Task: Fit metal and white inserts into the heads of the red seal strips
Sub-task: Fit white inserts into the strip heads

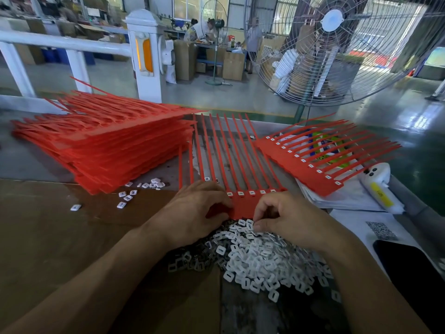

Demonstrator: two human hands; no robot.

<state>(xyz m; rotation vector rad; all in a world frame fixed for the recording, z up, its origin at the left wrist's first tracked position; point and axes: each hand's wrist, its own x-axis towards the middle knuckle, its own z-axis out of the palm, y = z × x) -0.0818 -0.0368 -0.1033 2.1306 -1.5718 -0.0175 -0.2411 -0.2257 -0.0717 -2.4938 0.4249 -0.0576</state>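
I press my left hand (197, 208) with curled fingers on the flat red plastic comb of seal strips (243, 203) to steady it, while my right hand (286, 218), just beside it, pinches one white square insert (250, 222) from the loose heap of white and metal inserts (260, 259) kept near for quick reach.

Left: tall red strip stack (108, 141) blocks.
Near left: bare cardboard (72, 237), open.
Right: phone (409, 268), papers (349, 198) crowd the worktop.

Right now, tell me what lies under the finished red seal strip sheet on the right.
Under the finished sheet, a colourful printed pack shows between the strips, and white plastic bags stick out below its heads. Anything under the solid red band is covered.
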